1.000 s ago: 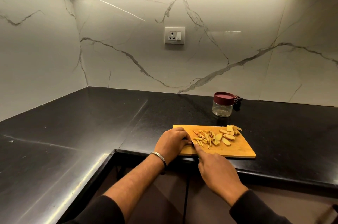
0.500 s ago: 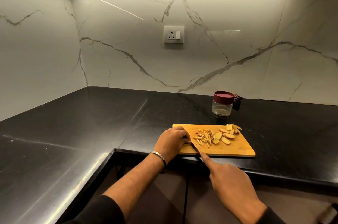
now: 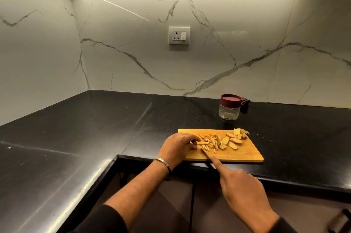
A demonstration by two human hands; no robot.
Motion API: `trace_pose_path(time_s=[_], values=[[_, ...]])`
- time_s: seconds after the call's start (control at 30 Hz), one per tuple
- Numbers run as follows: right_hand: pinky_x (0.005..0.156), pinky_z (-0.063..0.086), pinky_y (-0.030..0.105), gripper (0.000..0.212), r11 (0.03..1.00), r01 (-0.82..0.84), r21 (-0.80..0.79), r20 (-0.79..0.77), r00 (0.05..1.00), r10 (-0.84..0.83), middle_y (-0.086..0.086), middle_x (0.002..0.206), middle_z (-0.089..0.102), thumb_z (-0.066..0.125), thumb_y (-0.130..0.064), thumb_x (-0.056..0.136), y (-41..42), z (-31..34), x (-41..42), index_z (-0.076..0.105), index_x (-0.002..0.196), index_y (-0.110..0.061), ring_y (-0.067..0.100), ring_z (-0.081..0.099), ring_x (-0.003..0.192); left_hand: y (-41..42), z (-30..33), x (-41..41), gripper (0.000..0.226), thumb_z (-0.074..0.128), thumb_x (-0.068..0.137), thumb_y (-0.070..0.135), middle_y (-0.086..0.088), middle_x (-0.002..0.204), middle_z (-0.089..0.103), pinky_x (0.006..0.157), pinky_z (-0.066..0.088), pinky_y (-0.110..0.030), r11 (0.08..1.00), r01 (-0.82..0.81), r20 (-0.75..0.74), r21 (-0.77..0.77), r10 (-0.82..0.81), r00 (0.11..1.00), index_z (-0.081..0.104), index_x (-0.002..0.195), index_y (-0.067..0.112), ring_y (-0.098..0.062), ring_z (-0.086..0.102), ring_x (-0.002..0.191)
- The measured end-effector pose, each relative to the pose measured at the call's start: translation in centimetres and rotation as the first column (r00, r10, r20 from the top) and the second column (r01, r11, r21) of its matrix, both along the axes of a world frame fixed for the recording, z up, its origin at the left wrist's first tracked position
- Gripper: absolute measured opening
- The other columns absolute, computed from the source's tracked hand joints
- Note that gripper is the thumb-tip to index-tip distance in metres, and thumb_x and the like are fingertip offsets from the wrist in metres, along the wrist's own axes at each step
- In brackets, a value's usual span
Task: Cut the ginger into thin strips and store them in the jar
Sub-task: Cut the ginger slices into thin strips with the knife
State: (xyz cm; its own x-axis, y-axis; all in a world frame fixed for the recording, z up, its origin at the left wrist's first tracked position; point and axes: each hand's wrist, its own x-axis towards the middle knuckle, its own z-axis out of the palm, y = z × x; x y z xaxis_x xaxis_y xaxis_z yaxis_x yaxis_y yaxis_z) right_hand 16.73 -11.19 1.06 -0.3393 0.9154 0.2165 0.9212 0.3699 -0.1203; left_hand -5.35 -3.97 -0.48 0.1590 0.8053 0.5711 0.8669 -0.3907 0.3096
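Observation:
A wooden cutting board (image 3: 245, 153) lies at the front edge of the black counter. On it are thin ginger strips (image 3: 212, 140) and, to their right, several ginger slices (image 3: 233, 140). My left hand (image 3: 177, 147) rests on the board's left end and pinches a ginger piece (image 3: 201, 143) with curled fingers. My right hand (image 3: 241, 189) grips a knife (image 3: 206, 153), index finger stretched along its back; the blade's tip lies by the held piece. The handle is hidden in my palm. A clear jar (image 3: 228, 112) with a maroon lid on stands behind the board.
The black counter (image 3: 85, 137) runs in an L along marble walls, with a socket (image 3: 179, 35) above. A small dark object (image 3: 245, 103) sits behind the jar. Dark cabinet fronts lie below the counter edge.
My right hand has drawn back toward me with the knife, the blade sliding across the ginger held by my left hand. The left hand's fingers have shifted slightly, showing the piece.

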Motion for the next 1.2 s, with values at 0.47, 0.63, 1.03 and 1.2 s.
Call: trace_pose_path(time_s=[0.47, 0.63, 1.03, 1.2], values=[[0.064, 0.039, 0.027, 0.059, 0.993, -0.107, -0.038, -0.082, 0.991, 0.104, -0.007, 0.079, 0.048, 0.031, -0.040, 0.108, 0.6, -0.1, -2.7, 0.001, 0.158, -0.046, 0.010, 0.046, 0.069, 0.6, -0.8, -0.4, 0.023, 0.061, 0.093, 0.001, 0.003, 0.102, 0.065, 0.073, 0.059, -0.023, 0.999, 0.007, 0.193, 0.032, -0.013, 0.981, 0.059, 0.109, 0.018, -0.004, 0.065, 0.087], [0.068, 0.048, 0.027, 0.057, 0.992, -0.120, -0.049, -0.107, 0.988, 0.114, -0.009, 0.077, 0.051, 0.031, -0.040, 0.108, 1.7, -0.1, -2.8, 0.004, 0.158, -0.044, 0.007, 0.050, 0.068, 0.8, -1.0, -0.3, 0.022, 0.060, 0.093, 0.002, 0.002, 0.106, 0.064, 0.075, 0.058, -0.024, 0.998, -0.015, 0.163, 0.069, 0.003, 0.987, 0.059, 0.108, 0.018, -0.007, 0.064, 0.091], [0.064, 0.050, 0.021, 0.055, 0.989, -0.138, -0.049, -0.145, 0.981, 0.130, -0.008, 0.079, 0.057, 0.032, -0.043, 0.107, 3.7, -0.3, -0.4, 0.006, 0.154, -0.053, 0.006, 0.055, 0.070, 0.9, -1.2, -0.4, 0.021, 0.060, 0.094, 0.004, 0.001, 0.108, 0.065, 0.078, 0.058, -0.025, 0.998, -0.015, 0.127, 0.067, 0.006, 0.992, 0.061, 0.108, 0.019, -0.008, 0.066, 0.094], [0.058, 0.042, 0.018, 0.052, 0.986, -0.138, -0.091, -0.153, 0.981, 0.123, -0.010, 0.085, 0.060, 0.034, -0.042, 0.107, 5.2, 0.0, 0.3, 0.015, 0.154, -0.053, 0.004, 0.055, 0.071, 0.7, -1.2, -0.5, 0.017, 0.060, 0.096, 0.009, 0.003, 0.106, 0.066, 0.081, 0.056, -0.023, 0.998, -0.008, 0.143, 0.068, -0.001, 0.990, 0.062, 0.108, 0.019, -0.007, 0.064, 0.093]])
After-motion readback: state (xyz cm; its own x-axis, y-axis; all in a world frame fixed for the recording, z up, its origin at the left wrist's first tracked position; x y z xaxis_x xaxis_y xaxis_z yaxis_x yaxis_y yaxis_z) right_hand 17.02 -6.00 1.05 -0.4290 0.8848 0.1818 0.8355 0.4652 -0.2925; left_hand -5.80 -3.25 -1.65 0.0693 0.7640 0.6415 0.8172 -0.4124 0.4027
